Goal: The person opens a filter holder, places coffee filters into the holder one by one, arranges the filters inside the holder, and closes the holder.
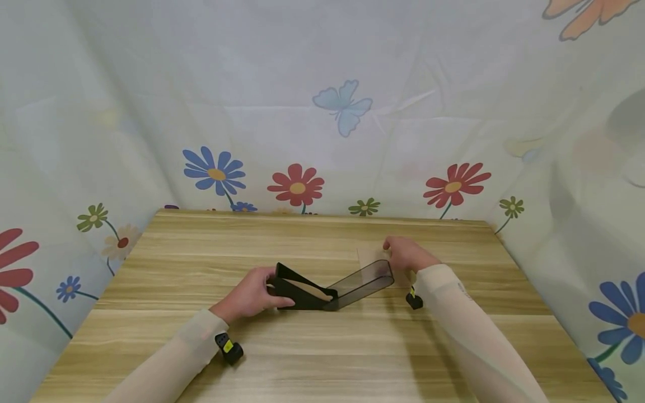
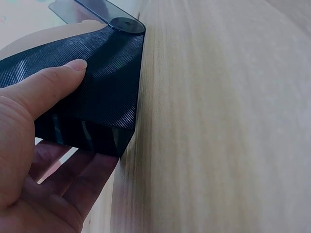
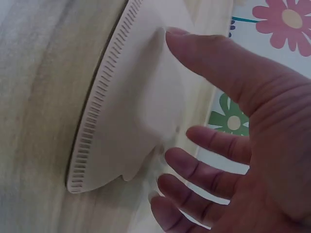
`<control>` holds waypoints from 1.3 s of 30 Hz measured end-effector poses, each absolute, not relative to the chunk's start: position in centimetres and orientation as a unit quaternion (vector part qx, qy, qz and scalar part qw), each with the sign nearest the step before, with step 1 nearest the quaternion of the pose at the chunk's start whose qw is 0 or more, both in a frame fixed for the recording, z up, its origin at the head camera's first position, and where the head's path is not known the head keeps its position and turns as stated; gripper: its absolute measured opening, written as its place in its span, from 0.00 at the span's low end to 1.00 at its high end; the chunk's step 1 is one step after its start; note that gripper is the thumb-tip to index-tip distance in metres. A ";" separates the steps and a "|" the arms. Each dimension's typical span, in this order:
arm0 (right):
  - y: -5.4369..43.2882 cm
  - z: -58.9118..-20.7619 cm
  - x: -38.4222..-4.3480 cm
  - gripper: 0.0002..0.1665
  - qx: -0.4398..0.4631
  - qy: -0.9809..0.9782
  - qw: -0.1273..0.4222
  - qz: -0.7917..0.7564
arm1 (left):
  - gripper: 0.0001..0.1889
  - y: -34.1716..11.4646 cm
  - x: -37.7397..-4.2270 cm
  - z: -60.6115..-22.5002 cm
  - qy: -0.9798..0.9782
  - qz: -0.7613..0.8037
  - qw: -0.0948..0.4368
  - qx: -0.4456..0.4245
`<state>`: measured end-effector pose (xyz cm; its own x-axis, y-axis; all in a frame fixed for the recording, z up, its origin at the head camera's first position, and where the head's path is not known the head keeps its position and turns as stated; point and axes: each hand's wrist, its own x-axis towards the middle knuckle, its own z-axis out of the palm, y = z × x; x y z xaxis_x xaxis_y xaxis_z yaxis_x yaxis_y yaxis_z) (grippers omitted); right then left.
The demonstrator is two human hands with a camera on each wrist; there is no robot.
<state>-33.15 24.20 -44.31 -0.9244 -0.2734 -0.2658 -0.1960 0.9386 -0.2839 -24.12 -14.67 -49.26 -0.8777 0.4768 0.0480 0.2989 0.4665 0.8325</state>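
My left hand (image 1: 254, 294) grips a black ribbed box (image 1: 304, 296) at its left end, thumb on the near side and fingers beneath and behind. A clear smoky lid (image 1: 360, 284) swings up to the right from a round hinge (image 2: 127, 24). Inside the box shows the beige edge of paper (image 1: 312, 289). To the right, my right hand (image 1: 403, 254) is over beige coffee filters (image 3: 124, 102) with a crimped edge, lying on the table. In the right wrist view its thumb tip meets the paper, or nearly so, while the fingers are spread apart from it.
The wooden table (image 1: 302, 347) ends at a back edge against a white cloth (image 1: 403, 73) printed with flowers and a butterfly. Cloth also hangs at both sides. A small black wrist camera (image 1: 232, 352) is on the left sleeve.
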 end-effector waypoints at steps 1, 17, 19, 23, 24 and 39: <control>24.1 -44.3 -33.1 0.25 -0.116 0.974 0.152 -0.124 | 0.19 -14.7 -24.1 -49.3 0.851 0.464 0.096 0.227; 24.3 -44.9 -33.6 0.25 -0.071 0.975 0.160 -0.140 | 0.20 -14.7 -24.0 -49.1 0.851 0.467 0.103 0.218; 24.3 -44.8 -33.6 0.23 -0.073 0.974 0.160 -0.141 | 0.20 -14.7 -24.0 -49.1 0.850 0.468 0.103 0.219; 24.3 -44.7 -33.5 0.18 -0.078 0.973 0.159 -0.148 | 0.20 -14.7 -24.1 -49.3 0.850 0.469 0.101 0.220; 24.3 -44.6 -33.5 0.16 -0.080 0.973 0.158 -0.150 | 0.20 -14.7 -24.2 -49.3 0.849 0.469 0.100 0.221; 24.5 -45.2 -34.1 0.05 -0.093 0.972 0.133 -0.169 | 0.20 -14.7 -24.0 -49.1 0.854 0.464 0.100 0.215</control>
